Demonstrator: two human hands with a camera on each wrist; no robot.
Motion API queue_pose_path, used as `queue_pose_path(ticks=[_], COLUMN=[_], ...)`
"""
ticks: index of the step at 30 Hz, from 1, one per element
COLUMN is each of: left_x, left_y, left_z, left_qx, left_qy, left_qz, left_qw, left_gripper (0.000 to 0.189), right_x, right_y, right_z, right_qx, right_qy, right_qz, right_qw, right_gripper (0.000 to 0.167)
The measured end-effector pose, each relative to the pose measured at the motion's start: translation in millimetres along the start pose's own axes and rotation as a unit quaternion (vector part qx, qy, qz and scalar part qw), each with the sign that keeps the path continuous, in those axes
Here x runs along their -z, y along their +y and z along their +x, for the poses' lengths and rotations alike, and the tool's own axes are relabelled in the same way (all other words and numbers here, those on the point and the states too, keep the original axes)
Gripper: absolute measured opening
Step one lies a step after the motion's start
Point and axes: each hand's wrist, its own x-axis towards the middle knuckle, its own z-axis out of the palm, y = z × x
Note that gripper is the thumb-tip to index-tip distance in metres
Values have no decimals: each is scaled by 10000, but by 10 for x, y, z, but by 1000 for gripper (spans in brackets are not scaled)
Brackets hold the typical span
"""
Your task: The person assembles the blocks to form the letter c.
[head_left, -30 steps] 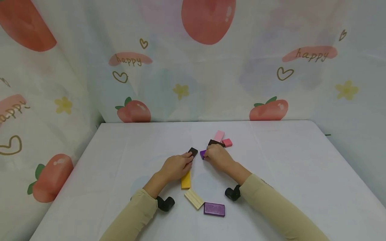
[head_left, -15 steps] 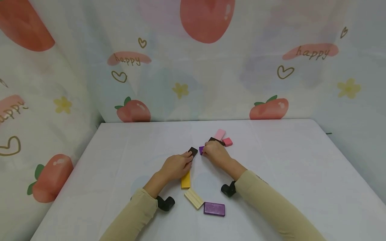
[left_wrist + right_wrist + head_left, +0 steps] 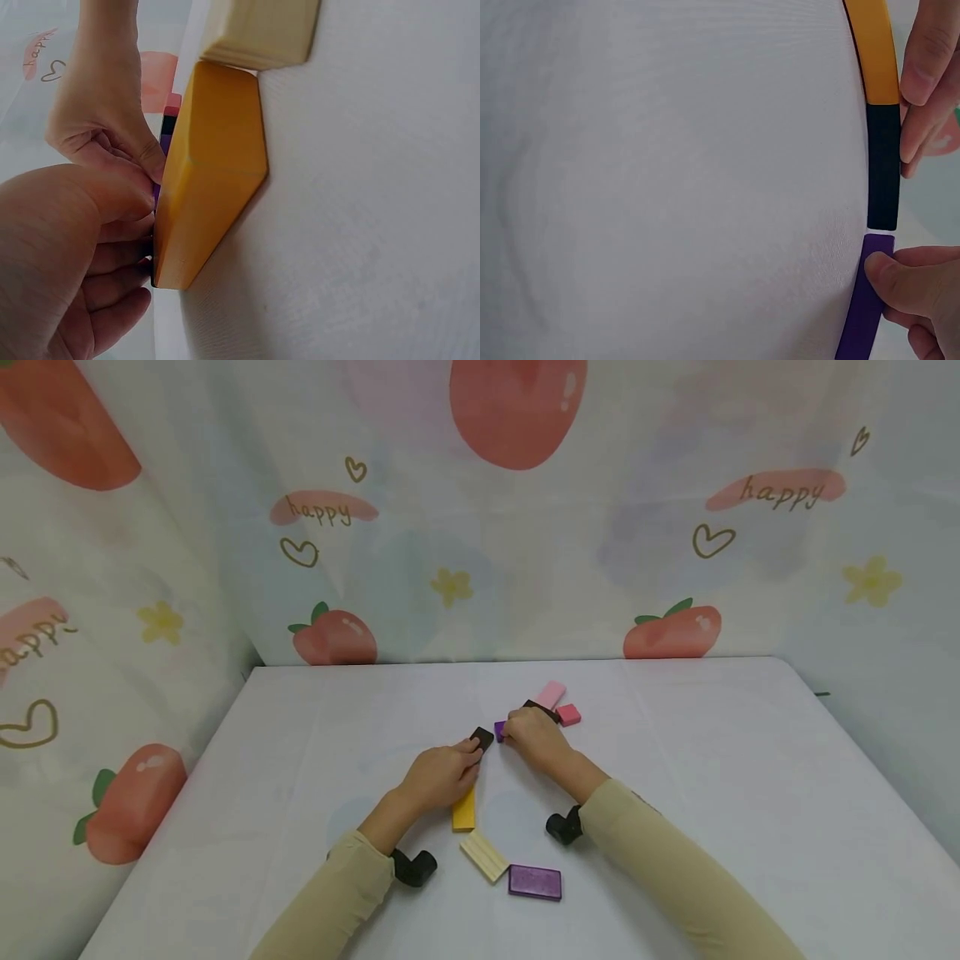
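My left hand (image 3: 442, 775) is at a black block (image 3: 482, 738), its fingers over the far part and the thumb near the seam with a yellow block (image 3: 463, 810). In the left wrist view this yellow block (image 3: 214, 165) fills the middle and mostly hides the black one. My right hand (image 3: 537, 740) pinches a purple block (image 3: 865, 296), thumb on its near face and fingers behind. Only a thin gap parts the purple block from the black block (image 3: 883, 166) in the right wrist view. Beyond the right hand lies a second dark block (image 3: 543, 709), partly covered.
A light pink block (image 3: 551, 694) and a small red-pink block (image 3: 570, 715) lie behind the right hand. Nearer me, a pale wooden block (image 3: 484, 856) and a darker purple block (image 3: 535, 883) continue the curve on the white table (image 3: 315, 727). A printed curtain stands behind.
My right hand has shifted slightly away from me and to the left with the purple block. My left hand has stayed nearly still at the black block.
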Motion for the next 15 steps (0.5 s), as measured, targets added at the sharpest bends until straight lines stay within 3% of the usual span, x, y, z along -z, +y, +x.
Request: queue_pose_path(ticks=[6,15], left_x=[-9,1], left_y=[3,5], left_z=[-3,0], left_qx=[-46,-69], left_qy=[-1,-20], left_qz=[74,67], left_qw=[10000,10000], left_gripper=[35,35], right_x=[3,-31], right_y=[7,48], right_z=[22,41], right_qx=[0,155], right_qy=[-164,-68], right_qz=[-179,-221], right_qw=[9997,9996], right_gripper=[4,9])
